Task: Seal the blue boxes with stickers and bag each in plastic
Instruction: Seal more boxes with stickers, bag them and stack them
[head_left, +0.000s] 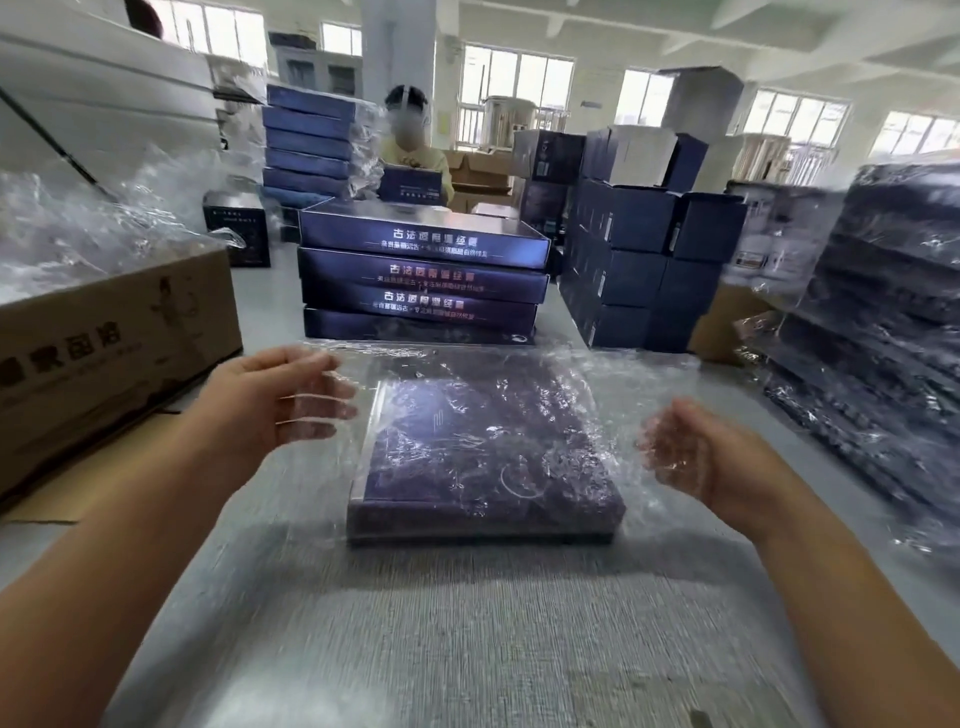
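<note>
**Bagged box flanked by two hands**

The left hand (270, 400) is held at the left edge of the plastic bag (613, 374), palm turned inward. Its fingers (322, 410) are stretched out and spread apart, and are seen through the film. The right hand (696, 457) is held at the bag's right side, cupped, with its fingers (660, 447) loosely curved and close together. The blue box (483, 452) is laid flat on the grey table (467, 623) between the hands, enclosed in the bag.

Both sets of fingertips are veiled by crumpled, glaring film. It cannot be told whether the right fingers pinch the plastic or only rest against it. The print on the box lid is blurred by wrinkles. A stack of blue boxes (421, 275) is seen just behind the bag, and a cardboard carton (114, 332) at the left is cut off by the frame.
</note>
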